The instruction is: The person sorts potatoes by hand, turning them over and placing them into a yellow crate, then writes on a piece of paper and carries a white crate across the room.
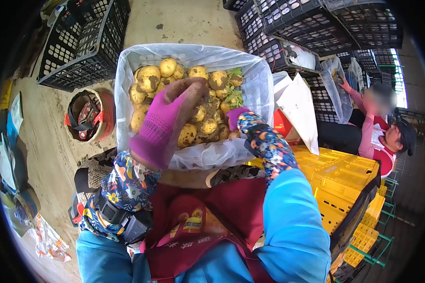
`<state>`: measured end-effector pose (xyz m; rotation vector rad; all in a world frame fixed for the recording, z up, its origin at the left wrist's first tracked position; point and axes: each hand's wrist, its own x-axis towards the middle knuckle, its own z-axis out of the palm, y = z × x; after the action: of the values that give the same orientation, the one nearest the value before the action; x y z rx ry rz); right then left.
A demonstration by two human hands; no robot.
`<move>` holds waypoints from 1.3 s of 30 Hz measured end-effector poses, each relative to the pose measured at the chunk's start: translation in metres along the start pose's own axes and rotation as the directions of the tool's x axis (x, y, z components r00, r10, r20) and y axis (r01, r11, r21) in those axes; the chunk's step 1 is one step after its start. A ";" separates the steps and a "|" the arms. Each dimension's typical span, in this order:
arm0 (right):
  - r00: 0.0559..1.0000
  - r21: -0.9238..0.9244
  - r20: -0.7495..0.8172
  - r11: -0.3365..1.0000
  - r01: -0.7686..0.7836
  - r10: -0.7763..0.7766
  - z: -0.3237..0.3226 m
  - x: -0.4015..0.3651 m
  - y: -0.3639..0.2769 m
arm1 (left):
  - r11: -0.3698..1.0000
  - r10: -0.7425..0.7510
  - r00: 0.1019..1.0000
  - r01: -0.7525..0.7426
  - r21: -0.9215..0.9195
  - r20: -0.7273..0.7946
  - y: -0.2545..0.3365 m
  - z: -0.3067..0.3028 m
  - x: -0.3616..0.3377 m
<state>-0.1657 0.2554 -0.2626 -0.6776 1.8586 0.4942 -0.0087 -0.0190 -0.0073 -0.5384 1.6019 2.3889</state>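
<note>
A crate lined with translucent white plastic [250, 146] holds many yellow potatoes [148, 78], some smeared with dark soil. A sprig of green leaves [234, 96] lies among them on the right. My left hand [167, 111], in a purple glove with dirt-browned fingers, arches over the potatoes with the fingers bent and apart; no potato shows in it. My right hand [236, 117], also in a purple glove, reaches in at the crate's right side, just below the leaves. The flowered sleeve covers most of it, so its fingers are hidden.
A black crate [73, 66] stands at upper left, above a round bucket [106, 115]. White sheets [300, 111] and yellow crates [337, 181] are on the right. Stacked black crates [297, 23] line the upper right, where a co-worker [380, 141] sits beside another plastic-lined crate.
</note>
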 end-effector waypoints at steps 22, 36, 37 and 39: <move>-0.296 -0.517 -0.855 -0.753 0.407 0.427 0.061 -0.480 0.019 | 0.970 0.244 0.969 -0.244 0.016 -0.037 -0.020 0.011 -0.017; 0.996 0.230 0.021 0.970 0.081 -0.088 -0.020 -0.033 -0.047 | 0.979 0.081 0.988 -0.103 -0.174 -0.128 0.010 0.001 -0.009; 0.997 0.137 0.016 0.988 0.067 -0.070 -0.015 -0.017 -0.055 | 0.977 0.063 0.987 -0.091 -0.194 -0.146 0.013 -0.001 -0.005; 0.998 0.053 0.023 0.997 0.062 -0.063 -0.005 0.006 -0.058 | 0.977 0.044 0.986 -0.076 -0.201 -0.160 0.015 -0.003 -0.002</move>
<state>-0.1327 0.2076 -0.2678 -0.6893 1.8149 0.4100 -0.0122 -0.0277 0.0052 -0.7407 1.4548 2.6349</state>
